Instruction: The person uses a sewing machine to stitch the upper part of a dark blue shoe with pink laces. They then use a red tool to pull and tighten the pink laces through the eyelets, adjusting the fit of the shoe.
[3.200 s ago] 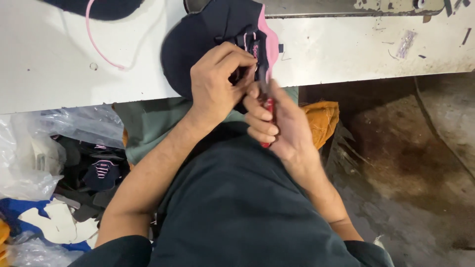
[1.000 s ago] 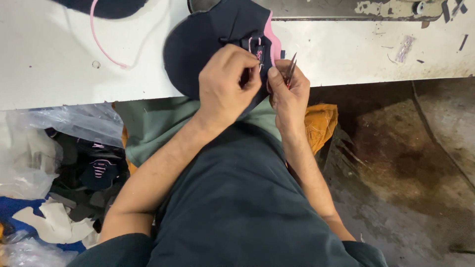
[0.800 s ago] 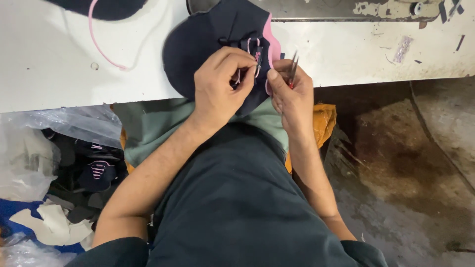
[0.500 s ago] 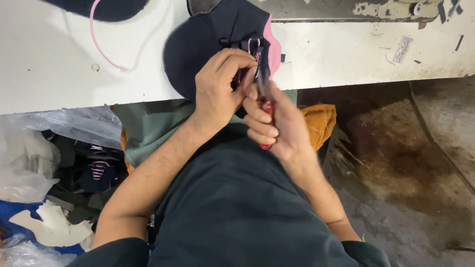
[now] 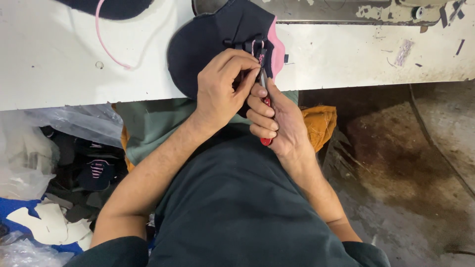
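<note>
Dark cap piece [image 5: 208, 47] lying over the white desk's [image 5: 59, 64] near edge, pink side pointing right, left hand [image 5: 222, 91] pinching its strap, right hand [image 5: 277, 123] gripping red-handled snips [image 5: 266, 106] pointing up toward the desk, stained concrete floor [image 5: 405, 163] at right, bagged scraps [image 5: 44, 163] at left.

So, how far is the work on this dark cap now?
Done: the dark cap looks sewn together, pink lining showing. In hand: left hand pinches its back strap, right hand works red-handled snips there. Left: another dark piece with pink cord lies untouched on the white table.
</note>
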